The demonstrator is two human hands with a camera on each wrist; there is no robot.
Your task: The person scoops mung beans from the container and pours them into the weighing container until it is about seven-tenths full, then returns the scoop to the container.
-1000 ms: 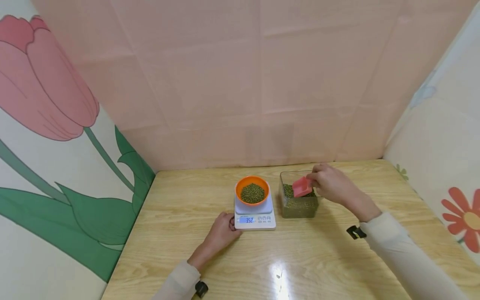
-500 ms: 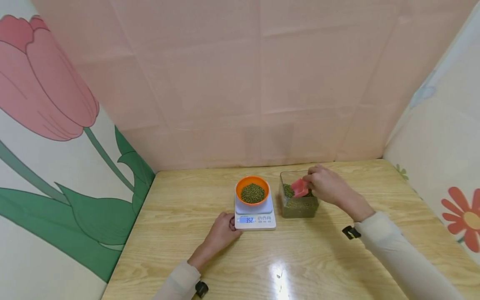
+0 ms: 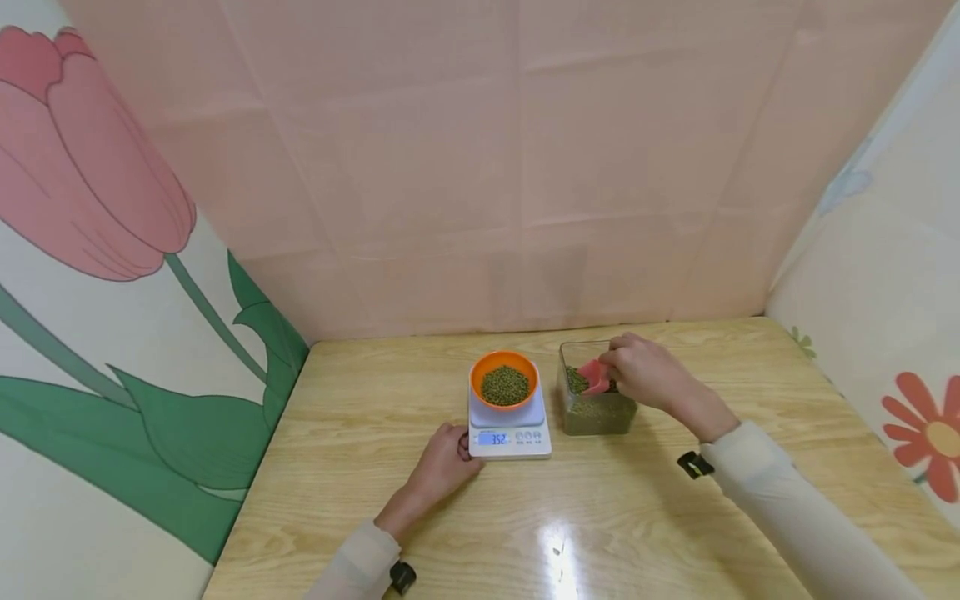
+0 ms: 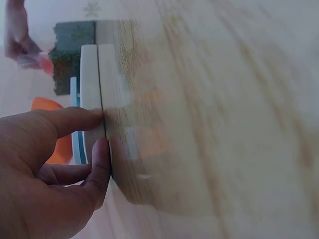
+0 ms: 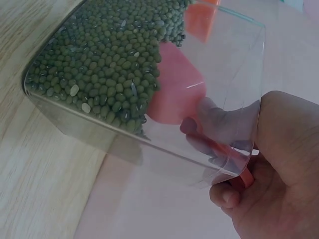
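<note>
A white digital kitchen scale [image 3: 510,446] stands on the table, its display reading 352. On it sits an orange bowl [image 3: 486,367] holding green mung beans [image 3: 505,386]. My left hand [image 3: 444,461] holds the scale's front left corner, thumb on the front edge and fingers at the side. To the right, a clear square container [image 3: 600,425] is part full of mung beans [image 5: 102,67]. My right hand [image 3: 643,372] reaches over its rim and grips a pink scoop [image 3: 596,377] by the handle. The scoop's front end [image 5: 174,89] is down among the beans.
The wooden table [image 3: 360,400] carries the scale and container side by side. A pink cloth wall [image 3: 420,167] rises behind. Flower-painted panels [image 3: 862,350] stand at both sides. A light patch reflects off the tabletop near the front.
My right hand has moved a little left, and the scoop has tipped and gone lower into the beans. The left hand, scale and display reading stay the same.
</note>
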